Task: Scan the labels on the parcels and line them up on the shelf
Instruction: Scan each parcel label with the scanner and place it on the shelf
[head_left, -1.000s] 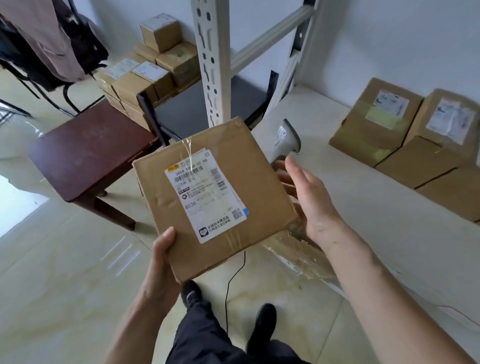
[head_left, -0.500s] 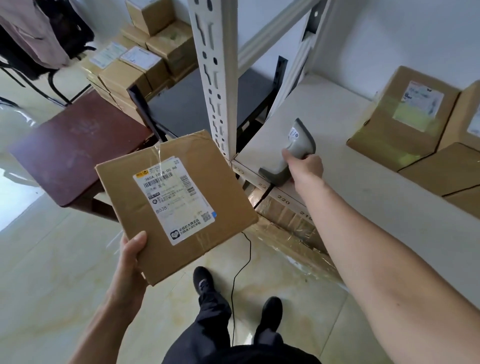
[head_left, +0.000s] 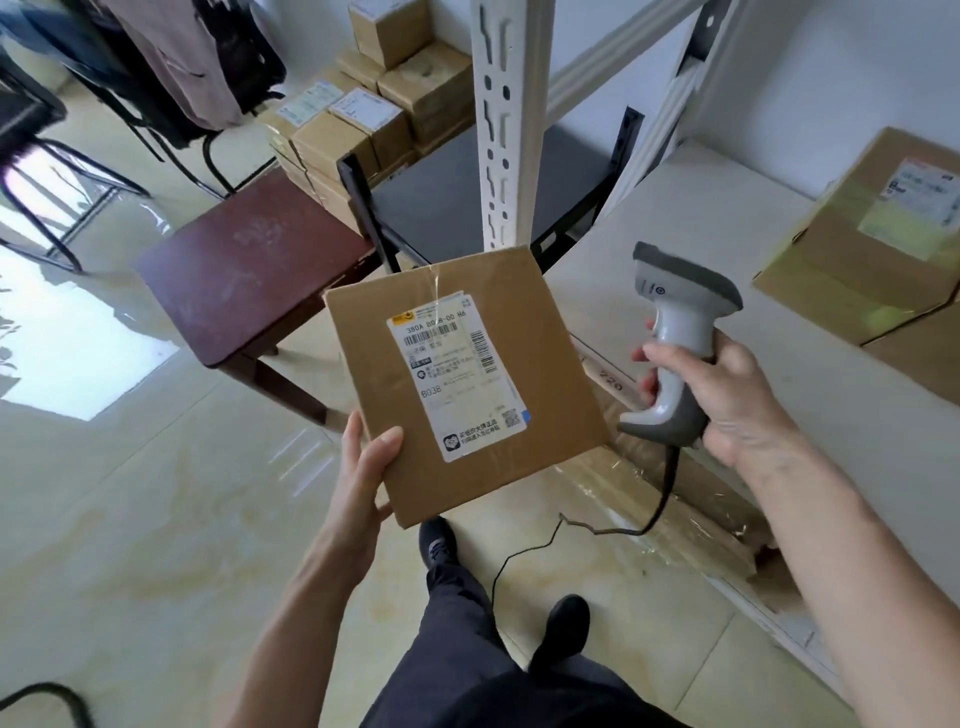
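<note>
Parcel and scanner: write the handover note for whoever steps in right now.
Left hand: grips the parcel by its lower left corner, label facing up.
Right hand: holds the corded scanner by its handle, lifted off the shelf, beside the parcel and not visibly aimed at the label.
Shelved parcels: at the right end of the shelf, against the wall.
Unsorted boxes: stacked on the floor behind the dark wooden stool.
Done: parcel picked up, scanner in hand.
Left: scan this label, set the parcel in line with those on the shelf, then work through the stack.
</note>
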